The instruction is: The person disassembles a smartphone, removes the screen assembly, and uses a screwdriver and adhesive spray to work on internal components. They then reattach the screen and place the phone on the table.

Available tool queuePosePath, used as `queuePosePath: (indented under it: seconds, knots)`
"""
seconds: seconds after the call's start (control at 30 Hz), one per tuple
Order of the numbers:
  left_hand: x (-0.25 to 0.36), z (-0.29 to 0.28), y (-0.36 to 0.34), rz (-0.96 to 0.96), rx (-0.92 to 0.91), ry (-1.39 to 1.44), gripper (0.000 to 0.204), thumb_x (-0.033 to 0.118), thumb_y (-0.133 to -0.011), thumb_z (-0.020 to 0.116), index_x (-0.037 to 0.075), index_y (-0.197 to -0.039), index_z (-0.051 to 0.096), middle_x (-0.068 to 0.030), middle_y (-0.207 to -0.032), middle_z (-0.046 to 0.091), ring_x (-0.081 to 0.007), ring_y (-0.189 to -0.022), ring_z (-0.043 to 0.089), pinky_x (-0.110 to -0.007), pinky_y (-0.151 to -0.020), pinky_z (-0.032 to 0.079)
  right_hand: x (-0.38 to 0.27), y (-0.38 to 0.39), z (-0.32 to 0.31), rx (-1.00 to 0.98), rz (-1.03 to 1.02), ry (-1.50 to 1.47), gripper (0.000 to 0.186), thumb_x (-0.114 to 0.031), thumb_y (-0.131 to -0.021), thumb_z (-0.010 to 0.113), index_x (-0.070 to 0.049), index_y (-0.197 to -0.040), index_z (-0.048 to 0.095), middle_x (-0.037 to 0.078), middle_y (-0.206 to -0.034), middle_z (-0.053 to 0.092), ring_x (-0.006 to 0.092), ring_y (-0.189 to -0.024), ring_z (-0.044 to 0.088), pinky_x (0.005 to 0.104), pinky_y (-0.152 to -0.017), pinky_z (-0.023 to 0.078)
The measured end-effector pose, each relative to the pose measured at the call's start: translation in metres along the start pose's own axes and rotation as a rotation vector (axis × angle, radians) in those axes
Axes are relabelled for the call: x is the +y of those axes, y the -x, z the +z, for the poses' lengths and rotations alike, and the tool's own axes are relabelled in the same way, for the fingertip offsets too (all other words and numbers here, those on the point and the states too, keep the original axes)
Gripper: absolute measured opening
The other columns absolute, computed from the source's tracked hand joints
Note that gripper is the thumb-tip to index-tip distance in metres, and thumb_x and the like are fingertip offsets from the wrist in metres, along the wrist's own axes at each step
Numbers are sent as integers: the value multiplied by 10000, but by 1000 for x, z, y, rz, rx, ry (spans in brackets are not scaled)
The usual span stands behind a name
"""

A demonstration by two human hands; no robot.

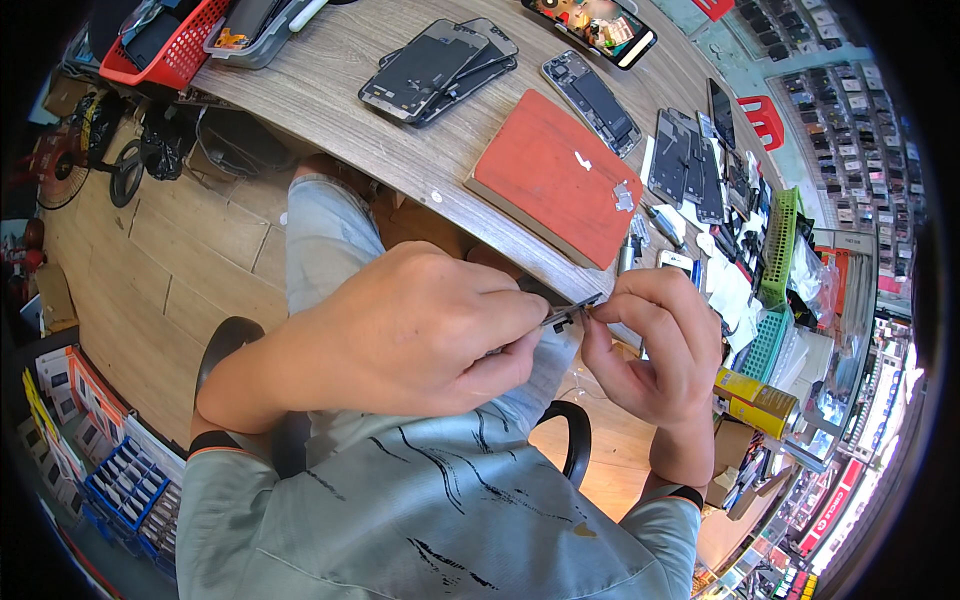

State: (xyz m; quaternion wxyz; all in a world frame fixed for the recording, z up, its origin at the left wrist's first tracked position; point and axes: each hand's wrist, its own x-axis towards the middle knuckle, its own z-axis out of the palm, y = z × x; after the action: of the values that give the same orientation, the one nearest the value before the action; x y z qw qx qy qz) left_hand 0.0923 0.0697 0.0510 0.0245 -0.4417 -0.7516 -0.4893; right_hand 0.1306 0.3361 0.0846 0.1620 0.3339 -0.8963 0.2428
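My left hand [440, 325] is closed around a thin, dark flat part [568, 311], seen almost edge-on above my lap. Much of it is hidden behind the fingers, and its exact kind cannot be made out. At the part's exposed end, my right hand [655, 340] has thumb and forefinger pinched together on something too small to name. Just beyond both hands, a thick red book [555, 170] lies at the table's near edge, with small silvery bits [625, 195] on its cover.
Phone screens [435, 70] lie stacked on the wooden table [310, 85]. An opened phone [592, 100] and a lit phone [598, 30] are farther back. Dark phone parts [682, 165] clutter the right side, near a green basket [780, 245] and a yellow can [755, 402]. A red basket [165, 50] stands far left.
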Motion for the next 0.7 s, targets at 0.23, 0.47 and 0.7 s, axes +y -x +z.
queuePosePath:
  seconds: [0.23, 0.47, 0.7]
  knots:
    - [1, -2, 0, -16, 2, 1, 156, 6, -866, 847, -14, -1013, 797, -86, -719, 655, -275, -536, 629, -391, -482, 488, 0, 0, 2, 57, -21, 41, 343, 89, -705, 899, 2, -992, 733, 126, -985, 717, 288, -787, 713, 385, -648, 571]
    - [-1, 0, 2, -9, 9, -1, 165, 13, -864, 849, -15, -1017, 795, -88, -728, 663, -278, -540, 633, -395, -488, 497, 0, 0, 2, 46, -10, 30, 345, 93, -705, 906, 2, -994, 741, 127, -983, 717, 287, -790, 711, 380, -650, 561]
    - [1, -1, 2, -5, 13, -19, 172, 13, -861, 851, -22, -1022, 800, -89, -735, 679, -277, -544, 646, -390, -492, 512, 1, 0, 3, 50, -20, 11, 337, 103, -700, 898, 7, -982, 740, 130, -979, 715, 287, -784, 712, 383, -653, 563]
